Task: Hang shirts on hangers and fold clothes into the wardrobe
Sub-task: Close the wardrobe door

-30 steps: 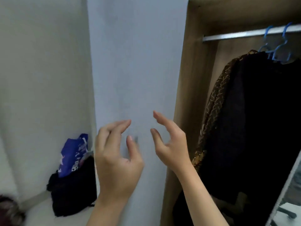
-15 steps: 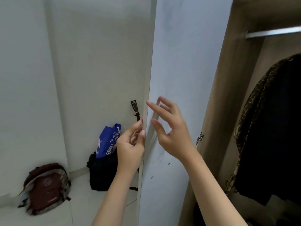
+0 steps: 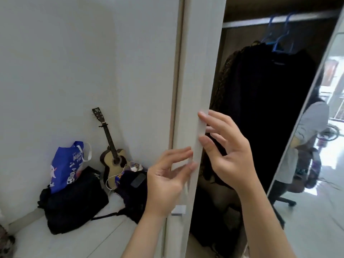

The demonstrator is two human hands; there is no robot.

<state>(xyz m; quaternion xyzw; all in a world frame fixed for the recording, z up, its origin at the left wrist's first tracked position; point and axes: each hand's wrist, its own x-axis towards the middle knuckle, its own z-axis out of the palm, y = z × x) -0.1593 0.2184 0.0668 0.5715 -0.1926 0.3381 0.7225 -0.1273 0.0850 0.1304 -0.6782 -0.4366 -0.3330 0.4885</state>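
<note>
Both hands are spread loosely at the door [image 3: 197,71] edge, centre frame: the left hand [image 3: 167,179] with fingertips touching its near face, the right hand [image 3: 229,151] with fingertips laid on its edge; nothing is gripped. Dark clothes [image 3: 264,112] are hung on blue hangers [image 3: 279,34] from the rail [image 3: 247,22], upper right. A guitar [image 3: 111,151] and bags [image 3: 74,198] are seen at lower left.

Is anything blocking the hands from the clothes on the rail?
Yes, partly: the wardrobe door stands edge-on between the left hand and the hanging dark clothes. The right hand is on the clothes' side.
</note>
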